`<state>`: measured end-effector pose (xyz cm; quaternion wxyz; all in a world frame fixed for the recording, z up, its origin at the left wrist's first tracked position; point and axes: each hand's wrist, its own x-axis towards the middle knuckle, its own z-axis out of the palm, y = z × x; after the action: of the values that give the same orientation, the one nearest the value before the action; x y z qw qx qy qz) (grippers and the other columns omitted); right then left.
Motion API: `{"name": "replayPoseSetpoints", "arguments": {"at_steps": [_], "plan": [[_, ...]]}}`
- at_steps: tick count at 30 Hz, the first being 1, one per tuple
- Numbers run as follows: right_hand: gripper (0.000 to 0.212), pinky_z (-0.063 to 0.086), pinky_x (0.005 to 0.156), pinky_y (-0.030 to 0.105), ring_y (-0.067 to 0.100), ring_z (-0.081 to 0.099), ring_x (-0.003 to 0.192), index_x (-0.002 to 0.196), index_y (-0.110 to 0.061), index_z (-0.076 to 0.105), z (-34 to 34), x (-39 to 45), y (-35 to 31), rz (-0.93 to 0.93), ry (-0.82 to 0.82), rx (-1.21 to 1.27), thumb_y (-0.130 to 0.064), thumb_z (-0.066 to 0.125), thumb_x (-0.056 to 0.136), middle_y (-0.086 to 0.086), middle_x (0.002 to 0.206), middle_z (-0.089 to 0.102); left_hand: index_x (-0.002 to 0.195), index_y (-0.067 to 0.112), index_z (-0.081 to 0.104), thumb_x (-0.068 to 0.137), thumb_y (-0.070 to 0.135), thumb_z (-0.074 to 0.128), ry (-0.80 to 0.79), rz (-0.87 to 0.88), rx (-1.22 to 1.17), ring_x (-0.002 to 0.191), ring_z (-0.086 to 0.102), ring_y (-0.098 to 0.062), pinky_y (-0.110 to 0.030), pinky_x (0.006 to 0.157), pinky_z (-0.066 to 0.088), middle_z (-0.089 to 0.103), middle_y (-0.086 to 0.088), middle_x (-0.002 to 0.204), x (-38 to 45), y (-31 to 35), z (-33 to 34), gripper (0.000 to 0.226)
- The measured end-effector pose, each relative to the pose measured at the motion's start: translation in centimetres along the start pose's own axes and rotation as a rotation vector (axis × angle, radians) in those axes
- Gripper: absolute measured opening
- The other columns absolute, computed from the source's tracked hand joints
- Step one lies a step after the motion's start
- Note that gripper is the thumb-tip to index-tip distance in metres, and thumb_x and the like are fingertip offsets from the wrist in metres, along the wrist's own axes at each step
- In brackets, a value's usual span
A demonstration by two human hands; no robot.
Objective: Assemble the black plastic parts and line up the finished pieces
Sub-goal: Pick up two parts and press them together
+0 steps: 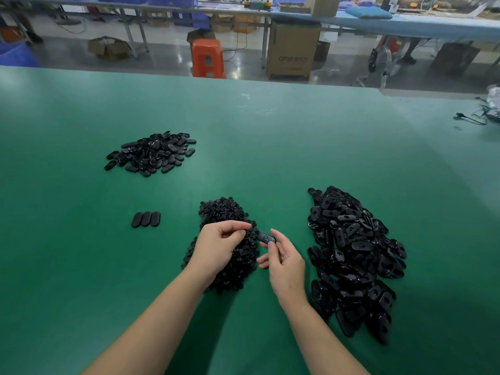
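Hands first: right hand (284, 262) pinches an oval black shell (266, 237) at frame centre, long axis running left-right, slightly downhill to the right, while left hand (220, 244) pinches a small insert (253, 226) just beside it. Barely started, I'd say; only three finished pieces (146, 219) lined up at left, big piles (351, 255) remain, another heap (153, 152) farther up the counter (297, 147).

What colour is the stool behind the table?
Orange-red, seen in the head view: the plastic stool.
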<state>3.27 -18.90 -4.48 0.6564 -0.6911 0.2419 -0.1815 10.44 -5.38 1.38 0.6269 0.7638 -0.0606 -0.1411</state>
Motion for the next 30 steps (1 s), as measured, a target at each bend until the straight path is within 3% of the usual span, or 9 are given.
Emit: {"name": "replayPoseSetpoints", "arguments": {"at_steps": [3, 7, 11, 15, 18, 21, 24, 27, 30], "plan": [[0.023, 0.059, 0.063, 0.025, 0.014, 0.071, 0.063, 0.118, -0.02, 0.066, 0.1, 0.1, 0.0, 0.006, 0.009, -0.007, -0.006, 0.054, 0.103, -0.008, 0.09, 0.077, 0.091, 0.032, 0.078, 0.094, 0.008, 0.066, -0.009, 0.025, 0.161, 0.067, 0.055, -0.009, -0.024, 0.067, 0.045, 0.076, -0.008, 0.081, 0.3, -0.1, 0.7, 0.027], [0.022, 0.061, 0.067, 0.034, 0.018, 0.07, 0.062, 0.116, -0.017, 0.067, 0.0, 0.1, 0.0, 0.001, -0.002, -0.011, -0.005, 0.054, 0.103, -0.005, 0.089, 0.077, 0.093, 0.026, 0.073, 0.087, 0.014, 0.074, 0.01, 0.082, 0.38, 0.067, 0.06, 0.004, -0.01, 0.067, 0.043, 0.071, 0.011, 0.078, 0.8, 0.3, 1.8, 0.014], [0.022, 0.058, 0.064, 0.026, 0.019, 0.071, 0.063, 0.114, -0.019, 0.067, -0.2, 0.0, 0.0, -0.013, -0.006, -0.016, -0.006, 0.055, 0.102, -0.005, 0.09, 0.077, 0.081, 0.023, 0.074, 0.086, 0.014, 0.075, 0.033, 0.045, 0.431, 0.074, 0.066, -0.003, -0.006, 0.064, 0.043, 0.072, 0.011, 0.076, 1.1, 0.5, 3.1, 0.01], [0.024, 0.057, 0.064, 0.022, 0.018, 0.073, 0.064, 0.111, -0.025, 0.067, -0.1, 0.1, 0.0, -0.015, -0.003, -0.022, -0.006, 0.056, 0.102, -0.006, 0.1, 0.077, 0.082, 0.02, 0.076, 0.086, 0.012, 0.072, 0.044, 0.027, 0.461, 0.076, 0.068, -0.006, -0.016, 0.071, 0.05, 0.073, 0.01, 0.076, 0.9, 0.4, 3.6, 0.009], [0.023, 0.059, 0.079, 0.028, 0.014, 0.076, 0.083, 0.112, -0.027, 0.068, -0.2, 0.1, 0.3, -0.034, -0.011, -0.073, -0.008, 0.058, 0.101, -0.011, 0.105, 0.076, 0.081, 0.021, 0.075, 0.085, 0.013, 0.071, 0.037, 0.03, 0.461, 0.073, 0.067, -0.006, -0.018, 0.07, 0.051, 0.073, 0.009, 0.074, 0.7, 0.3, 3.9, 0.01], [0.025, 0.057, 0.087, 0.024, 0.0, 0.071, 0.097, 0.11, -0.029, 0.068, -0.2, 0.1, 0.4, -0.066, -0.015, -0.108, -0.008, 0.06, 0.1, -0.018, 0.103, 0.075, 0.078, 0.023, 0.074, 0.085, 0.015, 0.072, 0.045, 0.032, 0.45, 0.069, 0.066, -0.008, -0.02, 0.065, 0.051, 0.071, 0.007, 0.071, 0.6, 0.2, 4.1, 0.011], [0.028, 0.055, 0.085, 0.017, -0.004, 0.07, 0.096, 0.107, -0.032, 0.069, -0.3, 0.1, 0.4, -0.08, -0.017, -0.117, -0.007, 0.059, 0.1, -0.023, 0.099, 0.075, 0.077, 0.024, 0.073, 0.085, 0.015, 0.072, 0.048, 0.035, 0.437, 0.067, 0.065, -0.009, -0.02, 0.061, 0.048, 0.071, 0.007, 0.071, 0.6, 0.3, 4.3, 0.012], [0.033, 0.052, 0.08, 0.011, -0.005, 0.071, 0.091, 0.104, -0.038, 0.067, -0.3, 0.1, 0.3, -0.08, -0.014, -0.099, -0.006, 0.059, 0.1, -0.03, 0.097, 0.073, 0.079, 0.022, 0.075, 0.085, 0.013, 0.072, 0.029, 0.074, 0.465, 0.07, 0.064, -0.006, -0.022, 0.068, 0.051, 0.07, 0.01, 0.073, 0.5, 0.4, 4.5, 0.011], [0.034, 0.053, 0.078, 0.013, -0.003, 0.072, 0.086, 0.103, -0.038, 0.067, -0.3, 0.1, 0.3, -0.073, -0.019, -0.08, -0.006, 0.058, 0.101, -0.026, 0.096, 0.075, 0.08, 0.021, 0.075, 0.085, 0.011, 0.072, 0.042, 0.111, 0.501, 0.075, 0.061, -0.003, -0.02, 0.072, 0.049, 0.068, 0.01, 0.082, 0.6, 0.3, 4.6, 0.011]]}}
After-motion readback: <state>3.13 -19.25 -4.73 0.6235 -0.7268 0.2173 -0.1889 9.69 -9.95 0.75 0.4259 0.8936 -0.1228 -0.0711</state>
